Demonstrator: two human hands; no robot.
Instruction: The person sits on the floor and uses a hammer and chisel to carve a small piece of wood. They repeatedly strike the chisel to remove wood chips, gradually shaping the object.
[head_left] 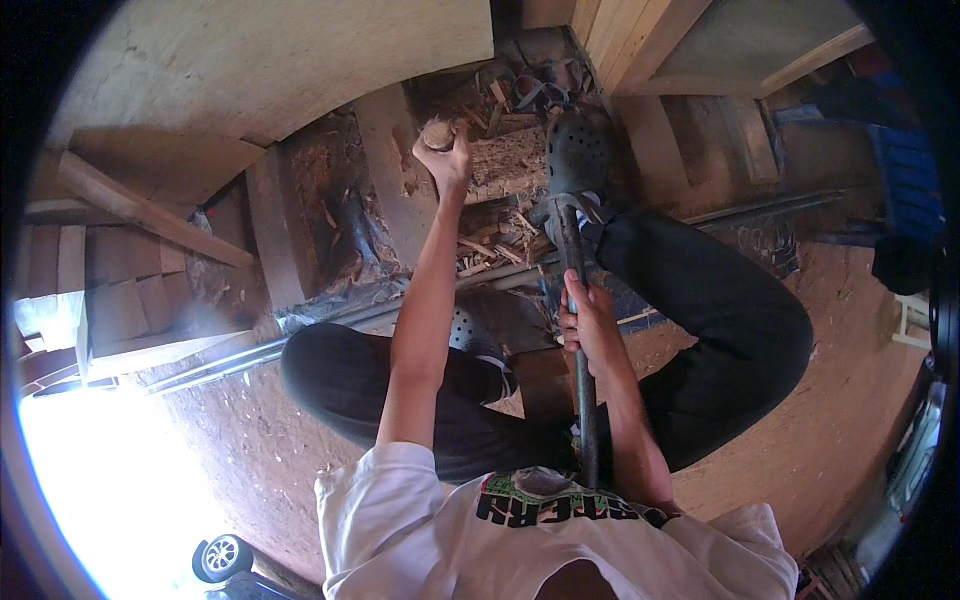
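Note:
My left hand [452, 168] reaches far forward, fingers wrapped round a stubby piece of wood whose round pale end [438, 134] faces up. The rest of that piece is hidden below the hand. My right hand [597, 325] grips the dark round handle [586, 410] of a long-handled striking tool, which runs from near my shirt out toward my shoe. Its metal head [568, 206] lies beside the shoe; the exact kind of tool cannot be made out. Between the hands lies a rough, hacked wooden block [515, 160], with split wood chips [485, 255] on its near side.
My clog-covered foot [578, 155] rests right of the block; the other clog [465, 330] is nearer. Metal pipes [240, 358] cross the ground. Planks [150, 208] and a large board [300, 55] stand at the left. A blue slatted item [902, 170] is at the far right.

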